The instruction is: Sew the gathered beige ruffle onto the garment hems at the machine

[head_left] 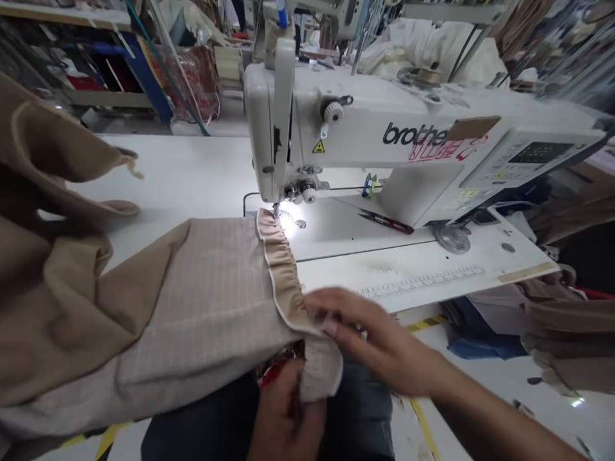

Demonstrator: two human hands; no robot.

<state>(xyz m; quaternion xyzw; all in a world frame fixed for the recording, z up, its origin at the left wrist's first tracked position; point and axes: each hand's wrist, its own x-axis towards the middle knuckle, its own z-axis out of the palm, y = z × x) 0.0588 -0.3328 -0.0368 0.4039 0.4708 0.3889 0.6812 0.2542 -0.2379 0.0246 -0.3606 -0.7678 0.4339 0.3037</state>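
A striped beige fabric piece [216,275] lies across the machine table, with a gathered ruffle [283,269] along its right edge. The ruffle's far end is under the needle area [276,210] of a white sewing machine [355,134]. My right hand [369,339] pinches the ruffle near its close end with thumb and fingers. Below the table's front edge, my left hand [288,413] has its fingers closed at the fabric's hanging lower corner; its fingertips are partly blurred.
Brown fabric [62,275] is heaped at the left. Dark thread snips [387,221] and a small blue-and-green item [369,186] lie under the machine arm. A clear ruler [423,280] runs along the front edge. Folded garments [571,326] are at the right.
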